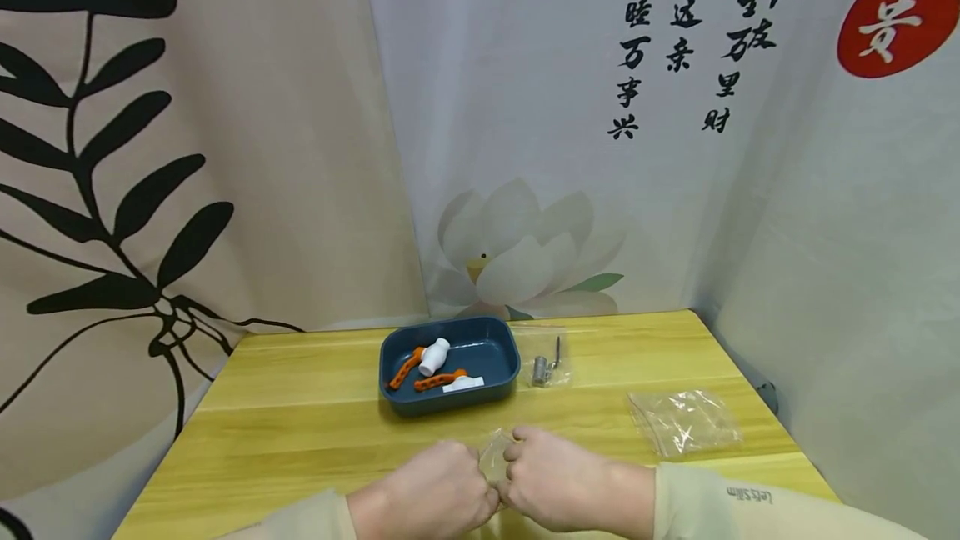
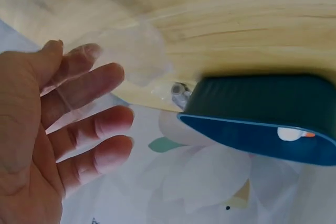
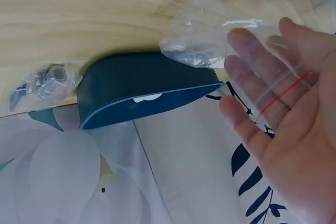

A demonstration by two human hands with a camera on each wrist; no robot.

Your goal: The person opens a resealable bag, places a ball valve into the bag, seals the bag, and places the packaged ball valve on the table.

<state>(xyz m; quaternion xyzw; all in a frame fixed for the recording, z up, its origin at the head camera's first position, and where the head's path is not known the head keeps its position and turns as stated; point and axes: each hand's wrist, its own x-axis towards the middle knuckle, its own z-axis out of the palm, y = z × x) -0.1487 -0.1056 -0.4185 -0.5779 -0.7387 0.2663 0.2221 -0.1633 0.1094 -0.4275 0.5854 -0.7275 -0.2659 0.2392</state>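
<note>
Both hands meet over the near part of the table, holding a clear zip bag (image 1: 495,458) between them. My left hand (image 1: 442,486) pinches the film with thumb and forefinger; in the left wrist view its other fingers are loosely bent. On the opposite side, my right hand (image 1: 562,473) grips the same bag. A red seal line (image 3: 286,95) crosses the right hand's fingers in the right wrist view. The bag hangs creased (image 3: 197,38) below the hands, and whether anything lies inside I cannot tell.
Behind the hands stands a dark blue tray (image 1: 450,408) containing two white valve-like parts (image 1: 434,357) with orange handles (image 1: 406,369). Right of it lies a clear bag with a grey metal cylinder (image 1: 540,371) and a dark rod. Another clear bag (image 1: 686,423) lies farther right. Curtains hang behind.
</note>
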